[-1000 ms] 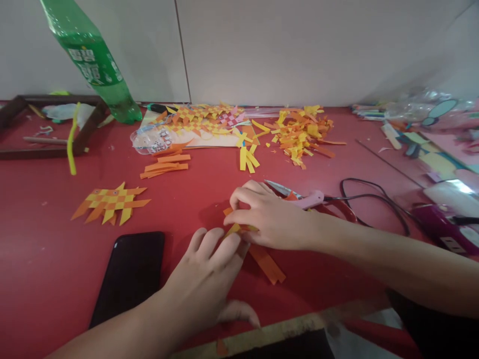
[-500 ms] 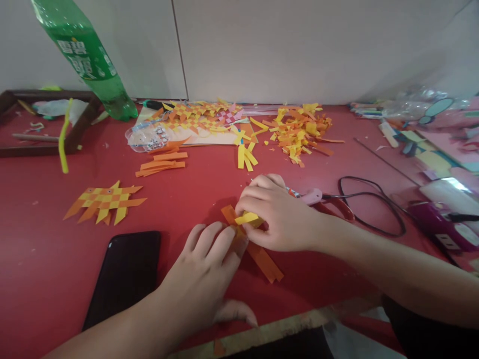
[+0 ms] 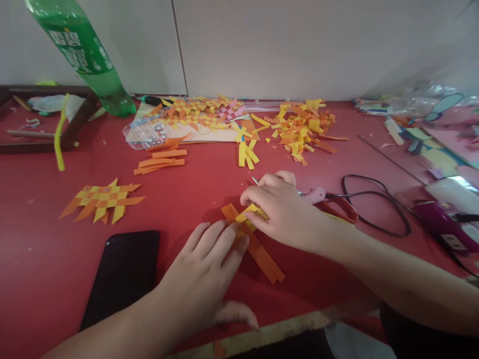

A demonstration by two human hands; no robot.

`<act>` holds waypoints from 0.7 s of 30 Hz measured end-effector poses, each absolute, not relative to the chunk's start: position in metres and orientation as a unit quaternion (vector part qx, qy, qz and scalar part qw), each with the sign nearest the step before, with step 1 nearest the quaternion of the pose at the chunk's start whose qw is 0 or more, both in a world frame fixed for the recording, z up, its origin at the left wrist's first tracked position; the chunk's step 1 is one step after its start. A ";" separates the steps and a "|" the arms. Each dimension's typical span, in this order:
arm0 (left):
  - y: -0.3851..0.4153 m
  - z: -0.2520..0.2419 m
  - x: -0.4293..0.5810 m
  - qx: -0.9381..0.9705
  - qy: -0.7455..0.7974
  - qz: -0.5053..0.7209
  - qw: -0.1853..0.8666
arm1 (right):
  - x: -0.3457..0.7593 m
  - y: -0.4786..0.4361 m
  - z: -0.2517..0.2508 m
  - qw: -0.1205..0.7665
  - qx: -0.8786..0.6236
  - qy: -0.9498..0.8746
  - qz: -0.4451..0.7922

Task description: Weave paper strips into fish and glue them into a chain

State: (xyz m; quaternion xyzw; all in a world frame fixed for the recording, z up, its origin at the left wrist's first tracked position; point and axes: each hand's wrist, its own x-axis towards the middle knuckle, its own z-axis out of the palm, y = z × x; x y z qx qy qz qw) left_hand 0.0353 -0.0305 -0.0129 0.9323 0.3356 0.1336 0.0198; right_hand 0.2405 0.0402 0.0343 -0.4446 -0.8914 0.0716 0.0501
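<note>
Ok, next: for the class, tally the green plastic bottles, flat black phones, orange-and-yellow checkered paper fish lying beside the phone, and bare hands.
Green plastic bottle: 1
Flat black phone: 1
Orange-and-yellow checkered paper fish: 1
Bare left hand and bare right hand, both at the orange and yellow paper strips: 2
Total: 5

Red table (image 3: 194, 192), phone (image 3: 121, 274) lying flat on it. Beyond the phone: paper fish (image 3: 103, 200); farther back, green bottle (image 3: 86, 60). Right of the phone: orange and yellow paper strips (image 3: 265, 258). Beyond and right of the phone: scissors (image 3: 316, 195), scrap heap (image 3: 303, 130).
</note>
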 end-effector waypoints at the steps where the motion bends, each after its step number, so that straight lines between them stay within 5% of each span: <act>1: -0.030 -0.013 0.035 0.933 0.334 0.134 0.018 | 0.240 0.040 0.035 0.038 -0.444 -0.893 0.062; 21: -0.027 -0.012 0.036 0.939 0.313 0.142 -0.007 | 0.237 0.037 0.032 -0.032 -0.453 -0.890 0.040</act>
